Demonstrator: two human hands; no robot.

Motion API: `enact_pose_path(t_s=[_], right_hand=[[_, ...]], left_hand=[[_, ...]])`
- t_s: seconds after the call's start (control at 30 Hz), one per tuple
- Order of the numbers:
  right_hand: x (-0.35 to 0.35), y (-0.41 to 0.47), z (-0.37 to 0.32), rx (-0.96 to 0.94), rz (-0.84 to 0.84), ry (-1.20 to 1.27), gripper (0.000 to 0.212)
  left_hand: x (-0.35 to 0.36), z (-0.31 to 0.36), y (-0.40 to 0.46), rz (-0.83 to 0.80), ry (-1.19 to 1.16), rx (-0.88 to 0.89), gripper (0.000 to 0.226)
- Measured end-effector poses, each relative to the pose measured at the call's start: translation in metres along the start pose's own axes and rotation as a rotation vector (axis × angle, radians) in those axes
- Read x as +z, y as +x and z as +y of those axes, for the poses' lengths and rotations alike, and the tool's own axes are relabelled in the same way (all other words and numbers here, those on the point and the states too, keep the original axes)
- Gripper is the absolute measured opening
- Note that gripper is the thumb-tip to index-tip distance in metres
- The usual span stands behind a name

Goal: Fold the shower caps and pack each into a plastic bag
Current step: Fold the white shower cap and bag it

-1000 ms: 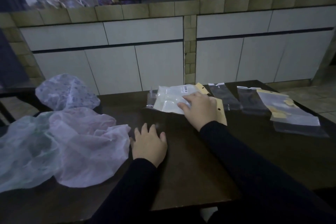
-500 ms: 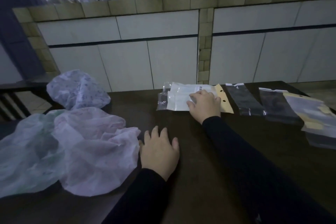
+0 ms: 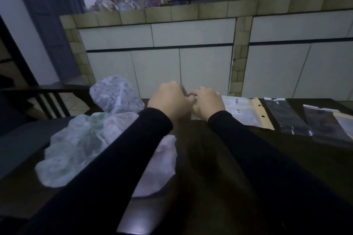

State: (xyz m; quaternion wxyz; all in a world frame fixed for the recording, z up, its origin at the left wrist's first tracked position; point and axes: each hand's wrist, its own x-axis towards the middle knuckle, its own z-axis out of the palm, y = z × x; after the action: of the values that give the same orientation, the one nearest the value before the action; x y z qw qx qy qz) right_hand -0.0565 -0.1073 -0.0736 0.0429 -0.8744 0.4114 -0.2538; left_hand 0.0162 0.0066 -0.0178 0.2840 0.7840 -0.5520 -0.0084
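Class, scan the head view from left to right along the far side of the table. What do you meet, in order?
Patterned shower cap → left hand → right hand → white packed bag → two dark plastic bags.

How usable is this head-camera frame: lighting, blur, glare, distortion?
Head view: dim and bluish, underexposed on the dark table; black sleeves merge into it. Left hand and right hand slightly soft; what the fingers pinch is unreadable. Faint sheen on the table's near edge. Wide-angle bowing tilts the tiled wall. Shower caps show little texture.
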Motion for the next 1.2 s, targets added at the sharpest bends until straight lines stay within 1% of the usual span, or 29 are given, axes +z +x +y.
enact_pose_path(t_s=[0.07, 0.17, 0.27, 0.33, 0.4, 0.53, 0.6, 0.63, 0.67, 0.7, 0.8, 0.83, 0.87, 0.93, 1.07, 1.17, 1.2], right_hand=[[0.002, 0.014, -0.020, -0.029, -0.026, 0.043, 0.030], [0.012, 0.038, -0.051, -0.066, -0.095, 0.101, 0.033], [0.029, 0.065, -0.079, -0.090, -0.157, 0.163, 0.035], [0.045, 0.083, -0.097, -0.141, -0.191, 0.168, 0.038], [0.063, 0.098, -0.113, -0.198, -0.237, 0.166, 0.045], [0.094, 0.116, -0.129, -0.255, -0.340, 0.202, 0.074], [0.107, 0.120, -0.130, -0.270, -0.385, 0.233, 0.084], [0.113, 0.120, -0.129, -0.280, -0.393, 0.237, 0.085], [0.118, 0.120, -0.127, -0.291, -0.390, 0.225, 0.082], [0.123, 0.120, -0.126, -0.305, -0.372, 0.205, 0.073], [0.129, 0.120, -0.124, -0.364, -0.262, 0.167, 0.031], [0.128, 0.120, -0.125, -0.374, -0.234, 0.176, 0.022], [0.127, 0.121, -0.125, -0.378, -0.213, 0.198, 0.018], [0.124, 0.123, -0.126, -0.384, -0.160, 0.253, 0.018], [0.105, 0.124, -0.126, -0.355, 0.004, 0.375, 0.018], [0.082, 0.120, -0.123, -0.303, 0.119, 0.490, 0.017], [0.074, 0.118, -0.121, -0.280, 0.152, 0.552, 0.016]], left_hand=[[-0.027, -0.020, 0.011, 0.037, 0.048, -0.015, 0.022], [-0.056, -0.064, 0.030, 0.075, 0.166, -0.089, 0.030], [-0.073, -0.111, 0.050, 0.072, 0.246, -0.152, 0.026], [-0.076, -0.141, 0.061, 0.065, 0.294, -0.181, 0.026], [-0.073, -0.165, 0.069, 0.041, 0.358, -0.192, 0.029], [-0.068, -0.200, 0.083, 0.058, 0.410, -0.208, 0.044], [-0.063, -0.216, 0.093, 0.014, 0.394, -0.190, 0.047], [-0.058, -0.222, 0.098, -0.034, 0.346, -0.196, 0.050], [-0.053, -0.226, 0.101, -0.082, 0.283, -0.217, 0.054], [-0.048, -0.230, 0.104, -0.117, 0.228, -0.240, 0.056], [-0.037, -0.235, 0.114, -0.172, 0.174, -0.276, 0.055], [-0.036, -0.236, 0.116, -0.171, 0.185, -0.274, 0.053], [-0.037, -0.236, 0.118, -0.144, 0.189, -0.250, 0.049], [-0.041, -0.235, 0.119, -0.028, 0.155, -0.154, 0.041], [-0.058, -0.217, 0.112, 0.161, -0.043, -0.007, 0.036], [-0.070, -0.190, 0.106, 0.208, -0.165, 0.112, 0.024], [-0.072, -0.180, 0.105, 0.193, -0.212, 0.154, 0.027]])
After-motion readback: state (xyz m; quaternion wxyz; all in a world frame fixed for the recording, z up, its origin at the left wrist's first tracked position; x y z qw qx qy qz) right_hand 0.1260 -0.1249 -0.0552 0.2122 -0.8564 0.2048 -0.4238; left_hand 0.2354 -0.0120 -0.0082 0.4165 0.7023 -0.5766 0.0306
